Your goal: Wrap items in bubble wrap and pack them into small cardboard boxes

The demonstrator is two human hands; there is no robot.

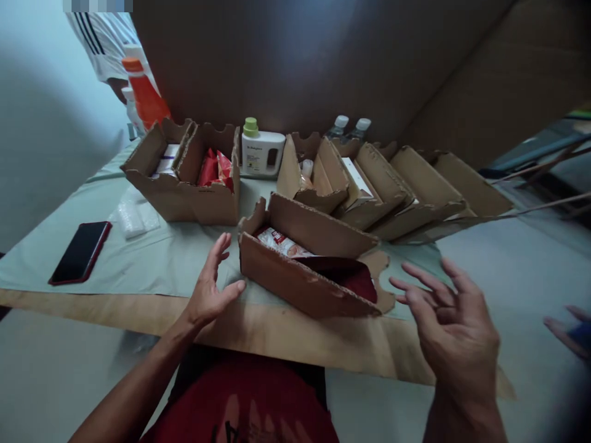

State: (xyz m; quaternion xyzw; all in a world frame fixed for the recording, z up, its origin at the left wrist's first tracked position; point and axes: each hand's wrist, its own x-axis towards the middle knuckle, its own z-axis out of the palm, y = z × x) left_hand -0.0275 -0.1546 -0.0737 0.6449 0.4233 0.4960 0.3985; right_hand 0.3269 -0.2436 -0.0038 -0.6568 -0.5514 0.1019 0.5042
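Observation:
In front of me a narrow open cardboard bin (295, 280) lies angled across the front part of the table. Inside it I see a white packet (282, 242) with red and food printing, and a dark red item (357, 280) whose kind I cannot make out. My left hand (210, 289) is held just off the bin's left end, fingers apart and empty. Off the bin's right end is my right hand (450, 320), its fingers spread and slightly curled, with nothing seen in it. A small gap shows between each hand and the cardboard.
More cardboard bins (194, 206) stand behind, one with red packets (215, 169); others (427, 184) lean in a row at right. Between them stands a white detergent bottle (262, 154). A phone (80, 252) and bubble wrap (132, 215) lie left. An orange bottle (145, 95) stands near another person (99, 40).

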